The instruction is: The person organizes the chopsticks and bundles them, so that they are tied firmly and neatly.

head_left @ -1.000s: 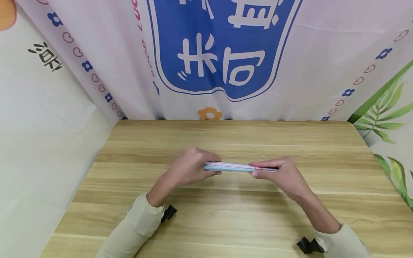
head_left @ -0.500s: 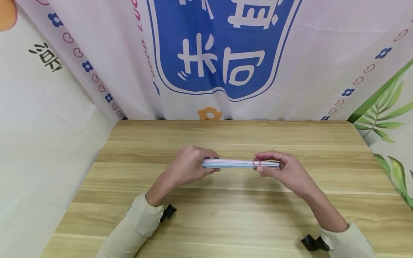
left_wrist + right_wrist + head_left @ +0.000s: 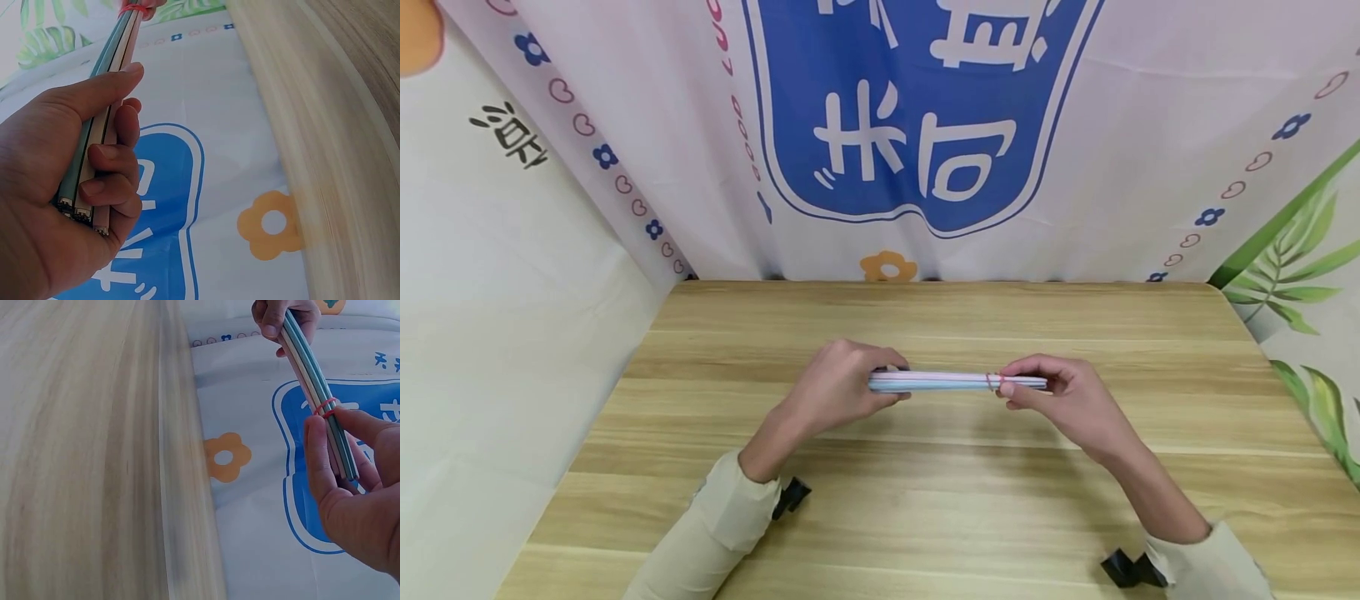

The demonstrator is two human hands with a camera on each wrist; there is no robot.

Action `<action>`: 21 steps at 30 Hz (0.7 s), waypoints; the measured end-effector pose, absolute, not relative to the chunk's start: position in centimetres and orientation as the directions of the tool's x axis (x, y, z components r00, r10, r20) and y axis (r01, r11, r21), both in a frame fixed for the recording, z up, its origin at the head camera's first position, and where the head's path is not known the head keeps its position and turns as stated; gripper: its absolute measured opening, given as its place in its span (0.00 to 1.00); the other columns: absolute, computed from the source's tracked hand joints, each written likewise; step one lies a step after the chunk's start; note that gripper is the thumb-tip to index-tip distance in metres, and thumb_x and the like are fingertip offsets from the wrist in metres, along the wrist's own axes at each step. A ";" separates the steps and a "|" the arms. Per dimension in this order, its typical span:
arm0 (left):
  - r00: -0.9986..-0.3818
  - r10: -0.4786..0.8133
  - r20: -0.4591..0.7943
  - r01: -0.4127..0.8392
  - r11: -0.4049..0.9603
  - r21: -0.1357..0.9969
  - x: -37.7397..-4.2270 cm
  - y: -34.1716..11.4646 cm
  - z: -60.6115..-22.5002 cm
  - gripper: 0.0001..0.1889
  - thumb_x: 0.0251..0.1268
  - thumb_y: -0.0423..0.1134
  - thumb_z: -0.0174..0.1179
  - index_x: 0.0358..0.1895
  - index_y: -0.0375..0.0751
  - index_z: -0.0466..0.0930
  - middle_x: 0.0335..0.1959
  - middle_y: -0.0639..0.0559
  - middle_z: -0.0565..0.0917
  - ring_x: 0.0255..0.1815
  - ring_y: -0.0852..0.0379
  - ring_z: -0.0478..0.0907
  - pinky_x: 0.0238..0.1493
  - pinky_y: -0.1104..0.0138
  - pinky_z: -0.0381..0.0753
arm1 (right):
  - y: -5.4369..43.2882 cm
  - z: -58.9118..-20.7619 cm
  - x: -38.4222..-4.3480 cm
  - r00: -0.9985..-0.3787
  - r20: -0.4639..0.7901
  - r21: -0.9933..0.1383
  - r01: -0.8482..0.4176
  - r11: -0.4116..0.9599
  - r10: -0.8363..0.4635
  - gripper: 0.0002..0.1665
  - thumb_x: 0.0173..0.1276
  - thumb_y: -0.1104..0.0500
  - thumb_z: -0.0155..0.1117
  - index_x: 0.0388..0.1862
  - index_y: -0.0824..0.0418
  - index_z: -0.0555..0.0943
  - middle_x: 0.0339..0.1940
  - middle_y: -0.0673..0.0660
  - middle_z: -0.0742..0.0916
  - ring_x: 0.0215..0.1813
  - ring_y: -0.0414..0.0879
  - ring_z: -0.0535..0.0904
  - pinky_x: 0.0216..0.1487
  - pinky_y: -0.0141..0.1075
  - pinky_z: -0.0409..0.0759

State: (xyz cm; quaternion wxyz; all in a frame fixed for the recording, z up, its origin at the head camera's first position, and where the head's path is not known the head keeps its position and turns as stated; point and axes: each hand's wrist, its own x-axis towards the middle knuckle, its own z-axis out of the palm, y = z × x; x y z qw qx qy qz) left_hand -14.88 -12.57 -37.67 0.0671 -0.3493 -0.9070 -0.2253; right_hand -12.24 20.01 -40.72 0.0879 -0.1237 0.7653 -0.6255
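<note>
A slim bundle of pale blue, white and pink strips (image 3: pixel 936 381) is held level above the wooden table in the head view. What kind of thing the strips are I cannot tell. My left hand (image 3: pixel 838 387) grips one end; in the left wrist view its fingers (image 3: pixel 115 162) curl round the strips, whose dark-edged ends show by the palm. A thin red rubber band (image 3: pixel 325 407) circles the bundle towards the other end. There, my right hand (image 3: pixel 1067 400) pinches at the band, thumb and forefinger on opposite sides of the bundle.
The wooden table (image 3: pixel 925 517) spreads beneath both hands. Behind it hangs a printed cloth (image 3: pixel 1120 167) with a blue panel and white characters, while another cloth with green leaves (image 3: pixel 1300 267) borders the right side. Black mounts (image 3: pixel 792 497) sit at both wrists.
My right hand loosened its pinch over the band and shifted slightly right; its fingertips now close in again at the band. The left hand has barely moved.
</note>
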 end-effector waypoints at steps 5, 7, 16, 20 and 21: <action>-0.720 0.631 0.289 0.693 0.628 0.355 -14.6 -12.2 -37.6 0.13 0.58 0.39 0.82 0.45 0.44 0.92 0.39 0.54 0.94 0.29 0.67 0.83 0.33 0.74 0.82 | 19.5 -40.7 -11.9 -0.956 -0.009 -0.958 -0.076 0.277 -0.293 0.16 0.69 0.56 0.80 0.53 0.60 0.92 0.45 0.49 0.95 0.42 0.40 0.89 0.42 0.35 0.86; -0.714 0.639 0.287 0.698 0.617 0.363 -14.5 -12.0 -37.7 0.13 0.58 0.39 0.82 0.45 0.44 0.92 0.39 0.54 0.94 0.29 0.67 0.83 0.33 0.75 0.82 | 19.2 -40.6 -11.7 -0.951 -0.025 -0.955 -0.068 0.287 -0.307 0.17 0.68 0.55 0.80 0.53 0.59 0.92 0.47 0.51 0.95 0.42 0.40 0.89 0.42 0.35 0.86; -0.735 0.611 0.294 0.676 0.627 0.387 -14.4 -12.0 -37.7 0.10 0.58 0.38 0.82 0.42 0.45 0.93 0.37 0.56 0.94 0.30 0.67 0.84 0.34 0.74 0.83 | 19.3 -40.1 -11.7 -0.948 -0.022 -0.965 -0.064 0.256 -0.319 0.21 0.69 0.57 0.79 0.58 0.63 0.89 0.51 0.52 0.94 0.46 0.44 0.93 0.49 0.35 0.89; -0.760 0.583 0.288 0.649 0.649 0.398 -14.4 -12.2 -37.6 0.11 0.57 0.39 0.83 0.43 0.45 0.93 0.37 0.55 0.94 0.30 0.67 0.84 0.34 0.73 0.83 | 19.9 -40.1 -11.9 -0.949 0.027 -0.973 -0.097 0.211 -0.316 0.17 0.72 0.62 0.76 0.56 0.68 0.86 0.47 0.50 0.94 0.44 0.43 0.92 0.49 0.37 0.90; -0.763 0.580 0.285 0.644 0.651 0.401 -14.4 -12.2 -37.5 0.12 0.57 0.40 0.83 0.43 0.46 0.93 0.37 0.55 0.94 0.30 0.67 0.84 0.34 0.73 0.83 | 20.0 -40.1 -12.0 -0.947 0.034 -0.975 -0.102 0.198 -0.321 0.16 0.73 0.63 0.74 0.56 0.70 0.85 0.47 0.50 0.94 0.44 0.43 0.93 0.48 0.38 0.90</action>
